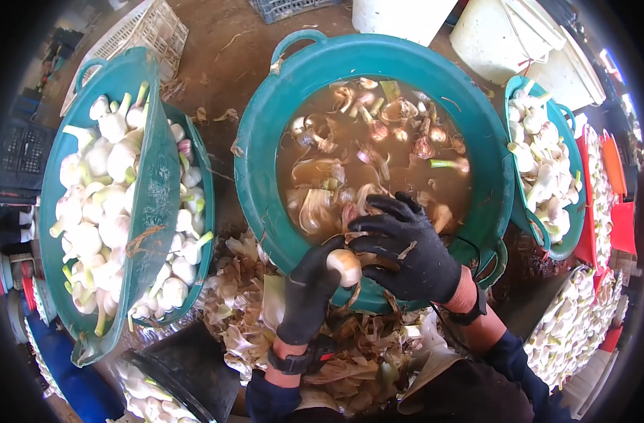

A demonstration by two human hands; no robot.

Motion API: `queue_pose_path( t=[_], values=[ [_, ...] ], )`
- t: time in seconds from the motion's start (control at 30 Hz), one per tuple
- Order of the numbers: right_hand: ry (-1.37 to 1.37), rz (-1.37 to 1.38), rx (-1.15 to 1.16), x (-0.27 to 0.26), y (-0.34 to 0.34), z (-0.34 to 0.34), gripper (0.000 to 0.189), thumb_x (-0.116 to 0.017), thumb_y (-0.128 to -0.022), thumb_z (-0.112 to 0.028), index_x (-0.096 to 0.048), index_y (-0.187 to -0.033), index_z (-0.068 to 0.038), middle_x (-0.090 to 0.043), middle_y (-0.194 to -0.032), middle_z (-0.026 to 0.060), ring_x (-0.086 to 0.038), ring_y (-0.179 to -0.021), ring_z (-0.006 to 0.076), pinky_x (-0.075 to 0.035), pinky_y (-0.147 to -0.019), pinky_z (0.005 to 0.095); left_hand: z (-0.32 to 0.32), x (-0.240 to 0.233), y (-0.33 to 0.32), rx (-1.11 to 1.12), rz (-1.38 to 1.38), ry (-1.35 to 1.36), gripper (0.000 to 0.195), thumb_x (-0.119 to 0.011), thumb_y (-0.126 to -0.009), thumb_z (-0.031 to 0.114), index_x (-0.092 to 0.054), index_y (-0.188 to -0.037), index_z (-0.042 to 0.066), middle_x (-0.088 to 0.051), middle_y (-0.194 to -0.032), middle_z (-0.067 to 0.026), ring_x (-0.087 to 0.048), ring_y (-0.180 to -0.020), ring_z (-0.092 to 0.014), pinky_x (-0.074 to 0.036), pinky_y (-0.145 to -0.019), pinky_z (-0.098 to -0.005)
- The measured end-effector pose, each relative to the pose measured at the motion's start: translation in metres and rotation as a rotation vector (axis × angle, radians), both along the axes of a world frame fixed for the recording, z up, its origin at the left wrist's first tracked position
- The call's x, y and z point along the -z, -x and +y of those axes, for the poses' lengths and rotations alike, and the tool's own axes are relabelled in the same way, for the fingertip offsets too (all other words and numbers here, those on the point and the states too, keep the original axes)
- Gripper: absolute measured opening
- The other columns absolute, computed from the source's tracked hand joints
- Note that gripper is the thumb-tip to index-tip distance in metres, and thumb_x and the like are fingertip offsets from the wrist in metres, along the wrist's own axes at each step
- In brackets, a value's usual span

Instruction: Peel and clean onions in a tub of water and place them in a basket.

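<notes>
My left hand [314, 288], in a black glove, holds a garlic bulb [344, 267] with brownish outer skin at the near rim of a big green tub [261, 106]. Close to the bulb's right is my right hand [409, 246], also black-gloved, its fingers spread and bent over the tub; whether it touches the bulb is hard to tell. Muddy water [348, 135] fills the tub's bottom, with garlic bulbs [423, 146] and loose peels floating in it. Peeled garlic skins [242, 317] lie heaped below the tub, around my forearms.
Green tubs of pale garlic [97, 211] stand at the left, another [544, 158] at the right. White buckets [499, 39] and a plastic crate [161, 39] are beyond. A black container of garlic [192, 365] sits at the lower left; more garlic [570, 328] is heaped at the lower right.
</notes>
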State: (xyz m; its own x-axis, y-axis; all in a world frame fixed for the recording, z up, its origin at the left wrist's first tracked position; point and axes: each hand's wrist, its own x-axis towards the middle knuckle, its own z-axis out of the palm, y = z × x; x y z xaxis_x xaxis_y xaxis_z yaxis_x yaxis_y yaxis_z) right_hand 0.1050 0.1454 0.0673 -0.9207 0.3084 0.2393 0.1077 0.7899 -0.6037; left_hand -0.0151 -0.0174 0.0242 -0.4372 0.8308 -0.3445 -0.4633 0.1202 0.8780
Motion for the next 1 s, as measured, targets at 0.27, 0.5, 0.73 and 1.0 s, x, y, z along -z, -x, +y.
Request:
queue_pose_path(
  t=[0.27,0.5,0.73,1.0],
  values=[
    [-0.066,-0.007,-0.070,0.028,-0.006,-0.010,0.015,-0.067,-0.063,-0.018,-0.067,-0.077,-0.014,-0.062,-0.075,-0.0002,-0.058,-0.085,0.0220,-0.041,-0.080,0.0402,0.008,-0.003,-0.015,0.049,0.276,0.019,0.063,-0.070,-0.073,-0.001,-0.043,-0.130,-0.001,-0.053,-0.117,-0.0100,-0.051,-0.105,-0.016,-0.043,-0.092,-0.0301],
    [-0.027,0.021,0.089,0.031,-0.003,-0.024,0.008,-0.061,-0.065,-0.012,-0.062,-0.072,-0.008,-0.060,-0.075,0.0060,-0.057,-0.079,0.0266,-0.043,-0.073,0.0397,0.003,0.007,-0.013,0.094,0.444,-0.007,0.062,-0.070,-0.076,0.004,-0.042,-0.131,-0.001,-0.054,-0.119,-0.0137,-0.054,-0.104,-0.020,-0.044,-0.091,-0.0322],
    [0.136,-0.107,0.192,0.046,-0.009,-0.027,0.010,-0.060,-0.067,-0.008,-0.059,-0.077,-0.006,-0.059,-0.077,0.0111,-0.056,-0.079,0.0329,-0.044,-0.070,0.0423,0.003,0.012,-0.012,0.227,0.736,-0.075,0.066,-0.069,-0.078,0.010,-0.038,-0.135,0.000,-0.048,-0.127,-0.0224,-0.052,-0.112,-0.033,-0.044,-0.091,-0.0383],
    [-0.019,-0.002,0.201,0.042,-0.004,-0.030,0.006,-0.059,-0.071,-0.007,-0.059,-0.077,-0.006,-0.059,-0.076,0.0128,-0.057,-0.073,0.0336,-0.044,-0.067,0.0432,0.006,0.011,-0.026,0.174,1.014,0.120,0.060,-0.068,-0.076,0.008,-0.042,-0.129,-0.001,-0.052,-0.115,-0.0238,-0.054,-0.102,-0.039,-0.046,-0.084,-0.0423]
  ],
)
